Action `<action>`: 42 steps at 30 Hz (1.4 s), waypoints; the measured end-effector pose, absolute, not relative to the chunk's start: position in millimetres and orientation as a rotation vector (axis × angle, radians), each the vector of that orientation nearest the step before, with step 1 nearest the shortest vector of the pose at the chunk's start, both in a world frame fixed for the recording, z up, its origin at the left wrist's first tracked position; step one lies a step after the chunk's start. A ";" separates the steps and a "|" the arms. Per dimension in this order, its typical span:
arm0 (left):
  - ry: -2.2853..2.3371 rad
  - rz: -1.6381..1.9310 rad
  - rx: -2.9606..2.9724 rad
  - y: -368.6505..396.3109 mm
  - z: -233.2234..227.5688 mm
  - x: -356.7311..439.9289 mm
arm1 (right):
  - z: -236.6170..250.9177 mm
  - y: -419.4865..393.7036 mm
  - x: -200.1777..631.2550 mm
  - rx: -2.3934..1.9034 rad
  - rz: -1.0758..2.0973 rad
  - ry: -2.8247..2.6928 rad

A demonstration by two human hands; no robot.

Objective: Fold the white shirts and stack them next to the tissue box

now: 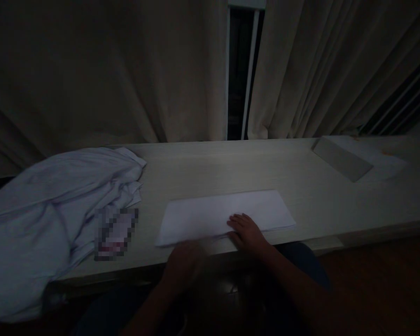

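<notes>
Currently, on the head view, I locate the white, smooth-faced folded sheet (196,215) on the pale wood-grain bench (210,169), at the near side of the worktop, directly in front of the operator position. Orientation: long sides run left to right, with the far side rising slightly toward the right. Outline: a wide, shallow four-sided shape, its two short ends slanting apart toward the near side. Surface: flat, evenly pale, with a faint violet cast in the dim light. Edges: the far one reads straight; the near one shows thin lines at the right corner, consistent with stacked layers. I cannot tell whether the material is paper or cloth.

Right hand (245,233): I read it palm down on the sheet, right of its middle, at the near edge. Grip condition: fingers extended and slightly apart, laid on the upper face.

Left hand (186,260): I read it at the near edge, left of the right hand, blurred. Grip condition: curled in outline; I cannot tell whether it is clamped on the edge.

Surroundings: a crumpled pale grey-lilac cloth (45,200) lies well to the left; a flat grey rectangular panel (342,158) lies far right.
</notes>
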State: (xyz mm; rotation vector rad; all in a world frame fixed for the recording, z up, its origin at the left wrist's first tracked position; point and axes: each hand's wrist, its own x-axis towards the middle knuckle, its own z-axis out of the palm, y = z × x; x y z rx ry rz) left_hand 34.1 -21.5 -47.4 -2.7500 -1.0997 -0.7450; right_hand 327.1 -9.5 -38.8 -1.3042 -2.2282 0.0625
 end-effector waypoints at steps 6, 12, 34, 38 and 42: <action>-1.082 -0.740 -2.721 -29.3 -52.8 83.8 | -37.3 0.3 327.2 -1.305 0.152 -2.083; -1.063 -0.725 -2.845 -33.5 -34.6 100.3 | -21.1 1.0 330.3 -1.270 0.267 -2.086; -2.504 -0.688 -2.042 23.2 -23.4 -31.0 | -35.4 -18.8 309.5 -1.399 -0.100 -2.378; -2.351 -0.563 -2.098 15.0 -27.3 -26.5 | -39.7 -21.8 303.9 -1.409 -0.104 -2.403; -2.542 -0.594 -2.077 10.6 -21.1 -24.5 | -37.8 -22.4 305.5 -1.411 -0.107 -2.402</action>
